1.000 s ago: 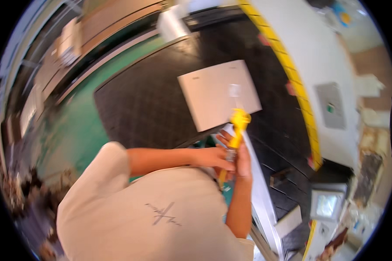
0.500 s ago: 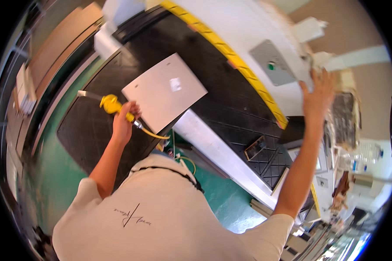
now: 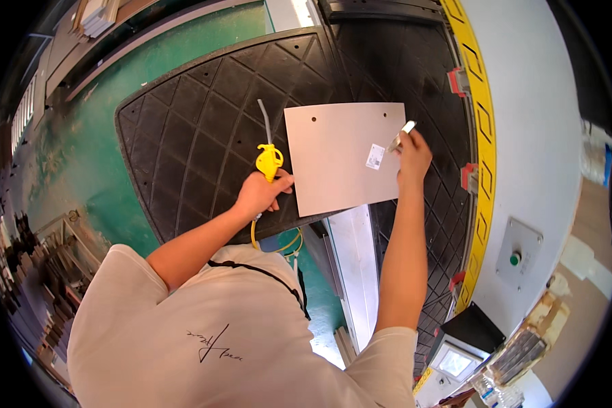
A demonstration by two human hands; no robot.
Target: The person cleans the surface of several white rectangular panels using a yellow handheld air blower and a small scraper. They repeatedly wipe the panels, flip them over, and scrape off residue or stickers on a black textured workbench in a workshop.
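Gripping, left hand (image 3: pixel 258 194): yellow plastic air gun (image 3: pixel 269 160)
Pinching, right hand (image 3: pixel 416 155): slim silvery object (image 3: pixel 395 143), at right edge of beige rectangular panel (image 3: pixel 340 163)

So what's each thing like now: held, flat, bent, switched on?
Yellow air blow gun: held in left hand, nozzle pointing forward
Yellow hose: slack, curved
Beige panel: lying flat on black mat
White label: flat on panel
Small pale object: held in right hand over panel
Green button: can't tell if pressed
Screen: looks lit

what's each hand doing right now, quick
Left hand: closed around the handle of a yellow air gun.
Right hand: closed, fingers pinching a small pale object; its exact kind cannot be told.
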